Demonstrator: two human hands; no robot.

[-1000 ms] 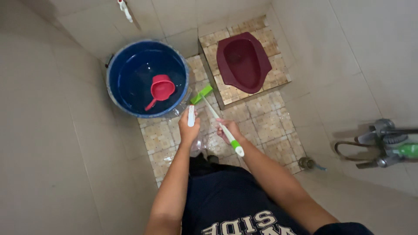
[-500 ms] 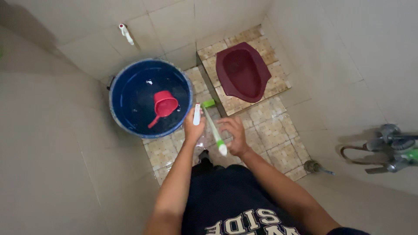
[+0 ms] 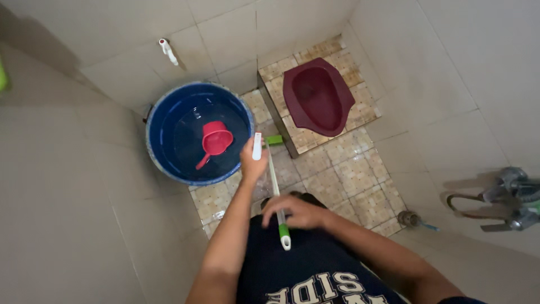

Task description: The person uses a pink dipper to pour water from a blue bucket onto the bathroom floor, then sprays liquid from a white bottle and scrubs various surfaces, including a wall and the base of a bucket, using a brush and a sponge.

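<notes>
The right hand (image 3: pixel 298 213) gripped the brush (image 3: pixel 275 186) low on its handle, the left hand (image 3: pixel 253 164) clasped a white bottle (image 3: pixel 257 146); steadier scrubbing wanted firm downward pressure.

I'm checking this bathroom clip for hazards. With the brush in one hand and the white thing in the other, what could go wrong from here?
The floor tiles look wet and glossy, so a slip seems possible. The right hand grips the long brush near its end, so the green head by the raised step may be hard to steer. The left hand holds a small white object close to the blue water bucket; it might drop in.
</notes>
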